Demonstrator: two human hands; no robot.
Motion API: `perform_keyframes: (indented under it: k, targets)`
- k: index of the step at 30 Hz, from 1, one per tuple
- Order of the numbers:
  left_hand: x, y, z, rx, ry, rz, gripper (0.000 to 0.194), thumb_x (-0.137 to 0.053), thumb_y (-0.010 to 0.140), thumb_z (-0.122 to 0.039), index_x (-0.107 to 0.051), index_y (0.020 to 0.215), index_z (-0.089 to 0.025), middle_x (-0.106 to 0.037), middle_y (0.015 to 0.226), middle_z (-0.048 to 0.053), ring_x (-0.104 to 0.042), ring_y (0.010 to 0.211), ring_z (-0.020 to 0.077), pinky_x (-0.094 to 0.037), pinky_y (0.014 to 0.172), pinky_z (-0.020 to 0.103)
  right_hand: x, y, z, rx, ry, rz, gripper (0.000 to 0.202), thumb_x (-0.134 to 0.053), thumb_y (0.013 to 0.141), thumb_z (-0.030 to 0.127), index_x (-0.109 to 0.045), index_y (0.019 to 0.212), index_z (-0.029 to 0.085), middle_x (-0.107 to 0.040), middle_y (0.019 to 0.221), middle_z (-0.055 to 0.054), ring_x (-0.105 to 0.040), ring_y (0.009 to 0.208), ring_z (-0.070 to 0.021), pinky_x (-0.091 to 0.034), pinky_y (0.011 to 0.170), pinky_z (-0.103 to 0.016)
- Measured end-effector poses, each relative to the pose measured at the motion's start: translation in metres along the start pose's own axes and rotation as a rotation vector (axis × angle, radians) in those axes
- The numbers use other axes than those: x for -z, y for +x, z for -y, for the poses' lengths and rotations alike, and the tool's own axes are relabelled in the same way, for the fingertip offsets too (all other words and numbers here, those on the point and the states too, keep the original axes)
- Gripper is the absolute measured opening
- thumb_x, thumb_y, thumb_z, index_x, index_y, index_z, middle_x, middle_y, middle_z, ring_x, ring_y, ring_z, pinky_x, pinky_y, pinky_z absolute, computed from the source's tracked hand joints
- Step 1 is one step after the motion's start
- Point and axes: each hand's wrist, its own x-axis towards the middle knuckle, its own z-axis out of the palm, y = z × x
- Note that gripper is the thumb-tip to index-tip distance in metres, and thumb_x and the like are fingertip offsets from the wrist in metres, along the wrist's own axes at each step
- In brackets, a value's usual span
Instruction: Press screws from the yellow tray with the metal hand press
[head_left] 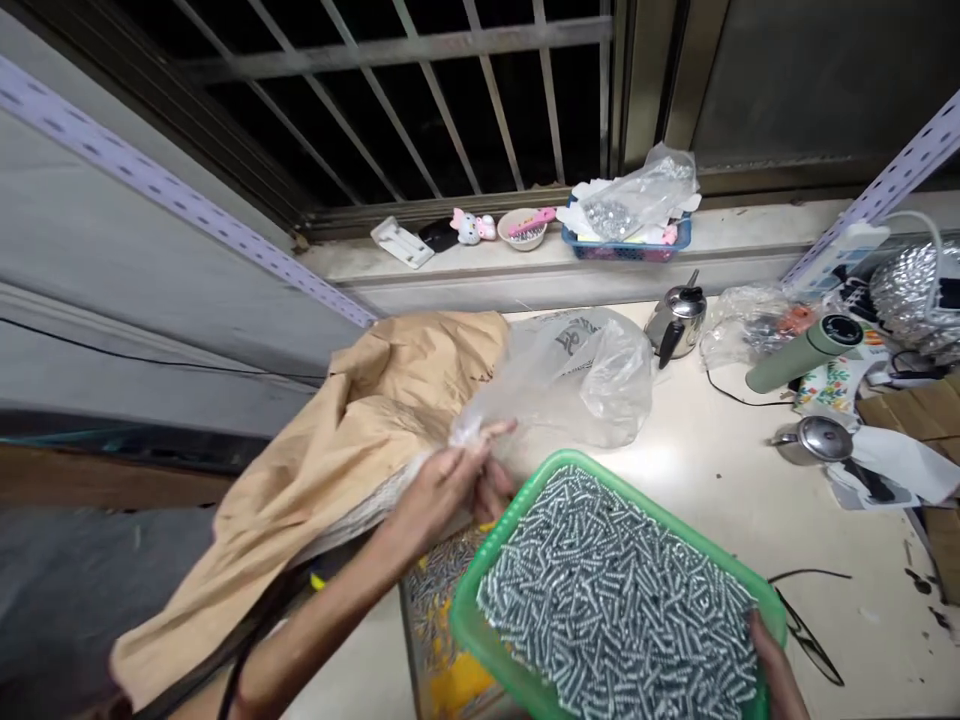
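My right hand (772, 665) grips the right edge of a green plastic basket (491, 550), tilted towards me. Small ridged metal pieces (615, 590), like short screws, fill it. My left hand (454, 475) is closed on the gathered end of a clear plastic bag (551, 385), beyond the basket's left corner. The bag lies flat on the table beside a tan cloth or paper sack (405, 370). Partly hidden under the basket is a tray (411, 640) with a yellow bottom and more small metal pieces.
On the white table (697, 480) stand two small metal pots (679, 315), a green flask (795, 355) and eyeglasses (814, 645). A blue basket (626, 248), a small bowl (523, 240) and a toy figure (469, 228) sit on the window ledge.
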Motion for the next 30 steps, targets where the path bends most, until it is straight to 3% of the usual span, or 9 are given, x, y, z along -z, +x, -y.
perform_keyframes:
  k: [2,4,9,15,19,24,27,30]
  targets:
    - [0.011,-0.004,-0.007,-0.084,-0.035,-0.159,0.068,-0.041,0.083,-0.063,-0.056,0.123,-0.010,-0.057,0.061,0.000,-0.057,0.054,0.0147,-0.046,0.051,0.024,-0.023,-0.011,0.012,0.134,0.016,0.084,0.068,-0.062,0.068,0.066,-0.060,0.125,0.029,-0.070,0.107,-0.004,-0.059,0.112,-0.0310,-0.049,0.096,-0.049]
    - [0.017,-0.008,-0.003,-0.125,0.003,-0.206,0.075,-0.042,0.082,-0.064,-0.048,0.133,-0.009,-0.050,0.054,-0.005,-0.053,0.048,0.0127,-0.043,0.049,0.023,-0.044,-0.021,0.024,0.223,0.011,0.113,0.065,-0.056,0.073,0.067,-0.058,0.127,0.031,-0.069,0.109,-0.003,-0.060,0.110,-0.0291,-0.050,0.095,-0.048]
    - [0.013,-0.010,0.015,-0.160,0.043,-0.073,0.079,-0.034,0.084,-0.066,-0.041,0.138,-0.009,-0.040,0.045,-0.010,-0.041,0.034,0.0090,-0.037,0.047,0.022,-0.084,-0.023,0.057,0.292,0.052,0.147,0.056,-0.048,0.081,0.064,-0.064,0.119,0.027,-0.071,0.103,-0.004,-0.061,0.109,-0.0269,-0.049,0.096,-0.046]
    - [-0.005,-0.004,-0.001,-0.224,0.022,0.133,0.076,-0.027,0.087,-0.065,-0.038,0.141,-0.013,-0.045,0.058,-0.007,-0.044,0.035,0.0077,-0.034,0.042,0.020,-0.138,0.009,0.089,0.326,0.091,0.188,0.052,-0.053,0.077,0.066,-0.072,0.101,0.025,-0.073,0.094,-0.005,-0.062,0.107,-0.0270,-0.048,0.097,-0.045]
    - [-0.022,-0.004,-0.008,-0.236,0.072,0.274,0.065,-0.027,0.091,-0.060,-0.044,0.137,-0.018,-0.045,0.055,-0.008,-0.045,0.037,0.0066,-0.036,0.047,0.018,-0.174,0.034,0.103,0.355,0.095,0.249,0.056,-0.054,0.076,0.065,-0.068,0.111,0.023,-0.072,0.098,-0.005,-0.062,0.107,-0.0262,-0.048,0.096,-0.045]
    - [-0.038,-0.006,-0.018,-0.255,-0.028,0.417,0.066,-0.022,0.093,-0.059,-0.055,0.124,-0.011,-0.043,0.046,-0.008,-0.041,0.036,0.0083,-0.042,0.056,0.022,-0.215,0.054,0.124,0.384,0.161,0.239,0.062,-0.059,0.073,0.059,-0.061,0.122,0.021,-0.069,0.110,-0.005,-0.062,0.107,-0.0259,-0.049,0.094,-0.042]
    - [-0.029,-0.006,-0.041,-0.328,-0.130,0.375,0.062,-0.026,0.094,-0.056,-0.051,0.127,-0.010,-0.050,0.051,-0.006,-0.046,0.041,0.0092,-0.044,0.061,0.024,-0.234,0.064,0.140,0.406,0.219,0.187,0.063,-0.066,0.068,0.052,-0.058,0.122,0.021,-0.068,0.112,-0.004,-0.062,0.106,-0.0251,-0.050,0.093,-0.040]
    - [-0.008,-0.005,-0.069,-0.421,-0.173,0.221,0.056,-0.030,0.094,-0.052,-0.054,0.122,-0.010,-0.062,0.067,0.003,-0.060,0.062,0.0139,-0.047,0.072,0.027,-0.243,0.077,0.158,0.459,0.205,0.092,0.062,-0.068,0.065,0.052,-0.060,0.117,0.020,-0.069,0.109,-0.004,-0.063,0.104,-0.0245,-0.052,0.089,-0.039]
